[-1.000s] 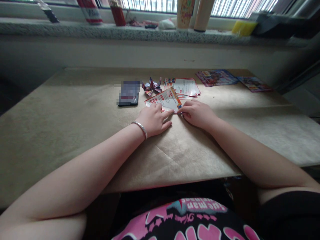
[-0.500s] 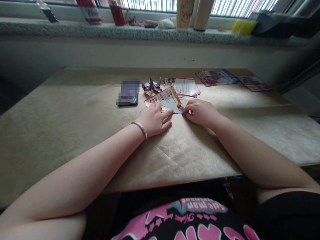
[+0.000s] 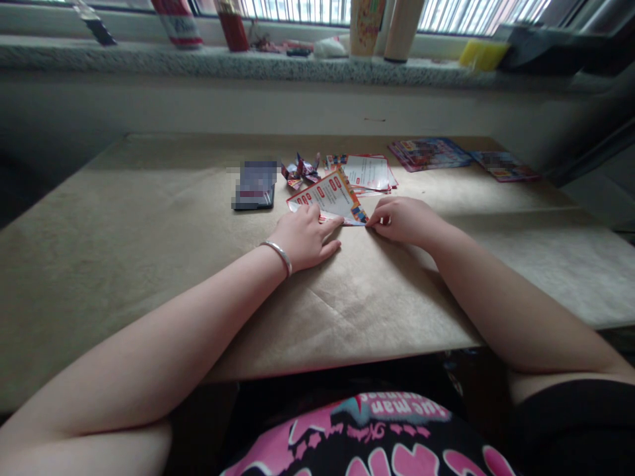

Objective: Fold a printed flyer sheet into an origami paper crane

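Observation:
A printed paper sheet (image 3: pixel 331 193), white with red labels and a colourful border, lies on the table with its near edge folded over. My left hand (image 3: pixel 303 237), a silver bangle at its wrist, rests on the near left part of the sheet with its fingers spread and the index finger stretched along the fold. At the sheet's right corner, my right hand (image 3: pixel 397 221) pinches the paper between thumb and index finger. Folded paper pieces (image 3: pixel 301 172) stand just behind the sheet, and a stack of similar sheets (image 3: pixel 370 172) is beyond it.
A dark phone-like object (image 3: pixel 255 185), partly blurred out, lies left of the sheet. Colourful printed sheets (image 3: pixel 430 153) are at the table's back right. Along the granite windowsill (image 3: pixel 278 66) stand bottles, a red container (image 3: pixel 233 28) and a yellow item (image 3: pixel 483 54).
My right hand has shifted slightly to the right, still at the sheet's corner, and the corner reaches a little further right. My left hand stays in place.

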Demonstrator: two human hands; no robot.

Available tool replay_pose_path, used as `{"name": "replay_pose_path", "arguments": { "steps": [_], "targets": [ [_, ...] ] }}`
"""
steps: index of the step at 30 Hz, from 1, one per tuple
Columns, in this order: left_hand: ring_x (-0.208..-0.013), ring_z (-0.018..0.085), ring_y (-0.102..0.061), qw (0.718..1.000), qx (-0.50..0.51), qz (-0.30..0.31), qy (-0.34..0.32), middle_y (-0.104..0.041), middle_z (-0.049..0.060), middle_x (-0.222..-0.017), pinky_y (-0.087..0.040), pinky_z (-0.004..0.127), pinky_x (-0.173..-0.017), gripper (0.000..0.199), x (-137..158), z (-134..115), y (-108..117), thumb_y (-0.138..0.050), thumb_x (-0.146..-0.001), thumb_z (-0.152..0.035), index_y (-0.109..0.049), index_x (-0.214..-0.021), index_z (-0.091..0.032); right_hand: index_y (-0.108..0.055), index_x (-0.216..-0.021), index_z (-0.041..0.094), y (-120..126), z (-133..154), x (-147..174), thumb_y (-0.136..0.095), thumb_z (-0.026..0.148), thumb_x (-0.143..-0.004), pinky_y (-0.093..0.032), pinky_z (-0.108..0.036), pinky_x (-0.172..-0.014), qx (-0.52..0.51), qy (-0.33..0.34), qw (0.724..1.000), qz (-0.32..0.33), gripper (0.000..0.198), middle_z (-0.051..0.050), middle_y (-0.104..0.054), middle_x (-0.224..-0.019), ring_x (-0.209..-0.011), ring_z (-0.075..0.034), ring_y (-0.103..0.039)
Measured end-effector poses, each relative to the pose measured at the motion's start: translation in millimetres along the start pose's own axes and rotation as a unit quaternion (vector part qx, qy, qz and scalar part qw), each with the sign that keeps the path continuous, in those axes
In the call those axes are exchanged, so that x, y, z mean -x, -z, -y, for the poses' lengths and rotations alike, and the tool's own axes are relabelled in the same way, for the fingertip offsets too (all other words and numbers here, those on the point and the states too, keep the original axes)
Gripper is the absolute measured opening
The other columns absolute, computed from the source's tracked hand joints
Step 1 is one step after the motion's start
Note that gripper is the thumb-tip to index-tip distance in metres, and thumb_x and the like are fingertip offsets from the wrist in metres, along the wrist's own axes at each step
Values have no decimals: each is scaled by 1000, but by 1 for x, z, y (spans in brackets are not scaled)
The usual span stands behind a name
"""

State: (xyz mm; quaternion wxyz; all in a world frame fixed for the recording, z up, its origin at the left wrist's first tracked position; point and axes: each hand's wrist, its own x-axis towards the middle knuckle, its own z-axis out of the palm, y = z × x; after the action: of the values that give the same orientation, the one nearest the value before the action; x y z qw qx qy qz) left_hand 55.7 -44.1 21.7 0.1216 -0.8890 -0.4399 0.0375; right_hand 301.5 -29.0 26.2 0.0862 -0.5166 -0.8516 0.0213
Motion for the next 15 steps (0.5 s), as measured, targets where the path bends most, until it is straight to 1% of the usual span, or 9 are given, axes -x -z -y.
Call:
{"name": "replay_pose_path", "arguments": {
  "steps": [4, 8, 15],
  "targets": [
    [-111, 31, -56, 1000, -3, -1, -3, -56, 16, -124, -43, 37, -87, 57, 0, -1, 0, -35, -98, -60, -45, -148, -33, -81, -92, 28, 3, -4, 1, -61, 21, -83, -45, -30, -70, 0, -1, 1000, 14, 23, -2, -74, -98, -83, -18, -65],
    [-111, 31, -55, 1000, -1, 6, -2, -56, 16, -124, -43, 37, -87, 57, -1, -1, 0, -35, -99, -60, -44, -148, -33, -81, -91, 26, 4, -9, 1, -61, 19, -82, -47, -30, -73, -18, 13, 1000, 21, 23, -3, -74, -96, -82, -17, -65],
    [-111, 32, -56, 1000, -3, 6, -6, -56, 17, -124, -43, 38, -86, 58, 1, 0, 0, -34, -99, -59, -44, -149, -32, -81, -88, 25, 5, -16, 3, -62, 18, -80, -48, -29, -73, -40, 30, 999, 23, 22, -3, -74, -93, -80, -17, -65]
  ]
}}
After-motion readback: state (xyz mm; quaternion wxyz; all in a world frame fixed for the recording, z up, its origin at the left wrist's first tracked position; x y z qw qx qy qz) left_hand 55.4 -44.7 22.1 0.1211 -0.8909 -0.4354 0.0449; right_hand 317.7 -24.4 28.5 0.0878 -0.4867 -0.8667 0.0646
